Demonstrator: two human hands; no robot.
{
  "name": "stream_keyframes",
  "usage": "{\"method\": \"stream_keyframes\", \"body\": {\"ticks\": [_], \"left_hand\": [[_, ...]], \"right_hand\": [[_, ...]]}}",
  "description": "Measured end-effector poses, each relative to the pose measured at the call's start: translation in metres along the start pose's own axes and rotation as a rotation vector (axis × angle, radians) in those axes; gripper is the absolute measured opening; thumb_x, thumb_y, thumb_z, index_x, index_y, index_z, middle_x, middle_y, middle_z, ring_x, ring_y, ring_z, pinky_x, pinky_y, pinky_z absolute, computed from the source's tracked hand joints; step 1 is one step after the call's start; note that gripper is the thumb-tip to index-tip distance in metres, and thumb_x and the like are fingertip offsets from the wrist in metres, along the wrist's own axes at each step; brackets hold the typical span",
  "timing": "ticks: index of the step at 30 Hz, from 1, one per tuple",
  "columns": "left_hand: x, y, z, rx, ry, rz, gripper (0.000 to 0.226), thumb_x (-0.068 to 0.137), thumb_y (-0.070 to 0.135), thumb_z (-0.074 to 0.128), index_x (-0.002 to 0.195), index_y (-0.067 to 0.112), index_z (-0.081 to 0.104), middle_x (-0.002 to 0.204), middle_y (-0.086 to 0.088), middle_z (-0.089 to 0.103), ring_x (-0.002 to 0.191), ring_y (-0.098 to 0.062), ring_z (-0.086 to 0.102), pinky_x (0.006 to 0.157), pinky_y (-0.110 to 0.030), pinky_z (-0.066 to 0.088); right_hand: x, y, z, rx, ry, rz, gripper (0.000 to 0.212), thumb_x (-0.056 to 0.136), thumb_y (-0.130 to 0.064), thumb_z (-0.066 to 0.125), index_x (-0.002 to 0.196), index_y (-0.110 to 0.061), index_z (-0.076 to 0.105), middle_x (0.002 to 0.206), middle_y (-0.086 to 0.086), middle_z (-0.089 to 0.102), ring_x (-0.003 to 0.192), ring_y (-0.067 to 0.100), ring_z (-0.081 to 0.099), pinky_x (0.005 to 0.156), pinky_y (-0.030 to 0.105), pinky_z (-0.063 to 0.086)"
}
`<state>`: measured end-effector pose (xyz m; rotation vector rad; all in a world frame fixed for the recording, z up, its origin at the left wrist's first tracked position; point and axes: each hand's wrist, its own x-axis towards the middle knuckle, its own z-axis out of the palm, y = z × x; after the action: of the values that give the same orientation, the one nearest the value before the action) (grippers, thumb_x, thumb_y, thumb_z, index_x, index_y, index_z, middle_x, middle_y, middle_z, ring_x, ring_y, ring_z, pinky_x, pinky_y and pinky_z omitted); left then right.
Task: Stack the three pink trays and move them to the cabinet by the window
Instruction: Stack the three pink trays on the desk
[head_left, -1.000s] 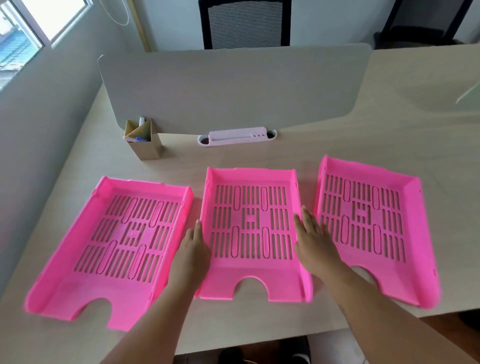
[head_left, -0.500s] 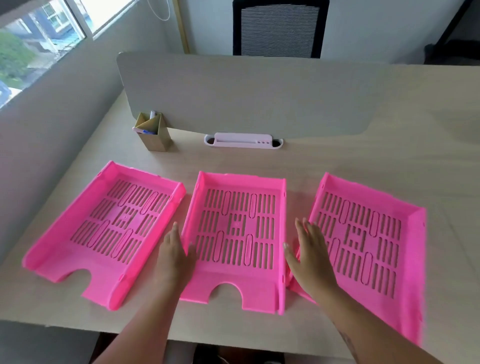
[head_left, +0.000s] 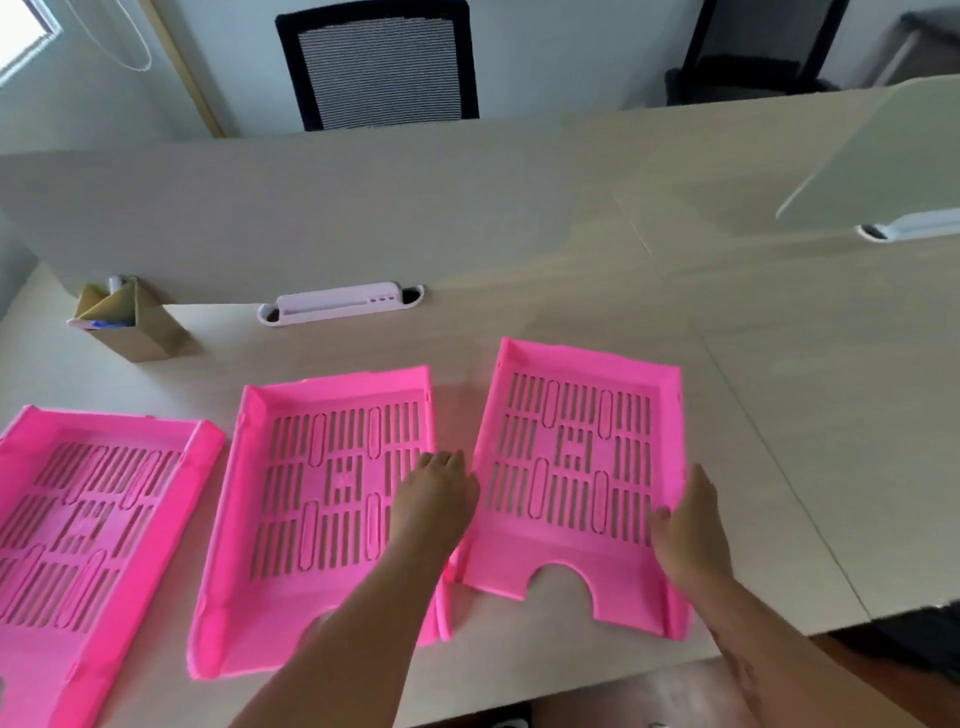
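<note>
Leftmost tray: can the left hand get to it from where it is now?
Probably yes: the left hand rests at the middle tray's right wall, and nothing stands between it and the leftmost tray.

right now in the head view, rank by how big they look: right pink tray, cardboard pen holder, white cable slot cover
1. right pink tray, by far the largest
2. cardboard pen holder
3. white cable slot cover; close to the holder in area, so that order is unsure

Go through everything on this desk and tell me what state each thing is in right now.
Left tray: flat on the desk, empty, unstacked.
Middle tray: flat, empty, unstacked.
Right tray: empty, unstacked, a hand on each side wall.
Left hand: on the right tray's left wall.
Right hand: on its right wall.
Pen holder: upright, holding pens.
</note>
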<state>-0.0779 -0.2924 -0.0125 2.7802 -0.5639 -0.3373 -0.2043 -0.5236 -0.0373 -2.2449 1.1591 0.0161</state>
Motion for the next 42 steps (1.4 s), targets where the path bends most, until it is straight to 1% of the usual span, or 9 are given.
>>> {"method": "stream_keyframes", "body": {"ticks": [2,4,7,13,17,22,27,34,42], "left_hand": [[0.002,0.011,0.002,0.146,-0.030,-0.002,0.028,0.099,0.022,0.044,0.109,0.006,0.065,0.107,-0.009,0.071,0.106,-0.028,0.062,0.092,-0.037,0.048],[0.003,0.018,0.005,0.174,-0.106,0.002,0.029,0.100,0.023,0.043,0.109,0.006,0.065,0.103,-0.009,0.071,0.099,-0.027,0.064,0.093,-0.037,0.049],[0.003,0.024,0.009,-0.080,-0.177,-0.109,0.025,0.101,0.020,0.044,0.112,0.003,0.059,0.099,-0.011,0.070,0.076,-0.024,0.063,0.073,-0.035,0.057],[-0.018,0.012,-0.028,-0.446,-0.076,-0.114,0.014,0.101,0.018,0.040,0.106,0.006,0.043,0.080,0.000,0.054,0.064,-0.018,0.057,0.062,-0.038,0.060],[-0.037,-0.036,-0.065,-0.470,-0.003,-0.137,0.010,0.100,0.015,0.041,0.099,0.005,0.042,0.083,-0.005,0.056,0.062,-0.017,0.057,0.057,-0.038,0.059],[-0.068,-0.128,-0.103,-0.412,0.091,-0.281,0.012,0.100,0.016,0.042,0.098,0.005,0.045,0.076,-0.001,0.051,0.063,-0.018,0.056,0.052,-0.037,0.054],[-0.096,-0.189,-0.113,-0.392,0.069,-0.365,0.010,0.103,0.012,0.036,0.101,0.005,0.042,0.078,-0.004,0.054,0.059,-0.008,0.055,0.036,-0.017,0.045],[-0.103,-0.220,-0.087,-0.403,0.019,-0.420,0.023,0.105,0.018,0.035,0.116,0.000,0.045,0.077,0.002,0.049,0.062,-0.006,0.050,0.045,-0.020,0.041],[-0.088,-0.227,-0.080,-0.437,0.052,-0.441,0.018,0.105,0.021,0.035,0.108,0.005,0.044,0.078,-0.001,0.053,0.062,-0.009,0.054,0.045,-0.022,0.044]], "right_hand": [[-0.002,0.013,-0.001,0.054,-0.063,0.066,0.038,0.097,-0.003,0.043,0.135,0.000,0.044,0.098,0.012,0.061,0.068,0.020,0.062,0.053,0.030,0.052],[-0.003,0.022,-0.004,0.080,-0.069,0.100,0.033,0.099,-0.004,0.040,0.130,0.001,0.048,0.086,0.009,0.060,0.062,0.019,0.060,0.050,0.030,0.050],[-0.010,0.019,-0.016,0.140,-0.031,0.106,0.030,0.099,-0.004,0.037,0.125,0.003,0.051,0.081,0.012,0.058,0.060,0.020,0.056,0.047,0.027,0.042],[-0.021,-0.016,-0.058,0.157,-0.006,-0.104,0.016,0.098,-0.005,0.040,0.097,-0.002,0.055,0.066,0.013,0.051,0.051,0.022,0.044,0.047,0.028,0.034],[-0.042,-0.068,-0.045,0.177,0.010,-0.239,0.015,0.096,-0.006,0.041,0.093,0.001,0.054,0.071,0.022,0.054,0.053,0.022,0.043,0.049,0.031,0.033],[-0.084,-0.133,0.022,0.235,-0.062,-0.325,0.014,0.096,-0.004,0.040,0.091,-0.005,0.053,0.067,0.001,0.048,0.056,0.020,0.046,0.044,0.022,0.030],[-0.121,-0.172,0.078,0.263,-0.157,-0.339,0.016,0.100,-0.006,0.037,0.100,-0.008,0.053,0.067,-0.004,0.045,0.048,0.009,0.041,0.038,0.013,0.030],[-0.129,-0.171,0.108,0.213,-0.211,-0.281,0.029,0.101,-0.010,0.035,0.123,-0.002,0.052,0.089,0.004,0.057,0.053,0.011,0.049,0.043,0.023,0.036],[-0.119,-0.175,0.117,0.197,-0.257,-0.282,0.035,0.103,-0.016,0.035,0.133,-0.002,0.046,0.076,-0.006,0.047,0.053,0.011,0.047,0.045,0.023,0.036]]}}
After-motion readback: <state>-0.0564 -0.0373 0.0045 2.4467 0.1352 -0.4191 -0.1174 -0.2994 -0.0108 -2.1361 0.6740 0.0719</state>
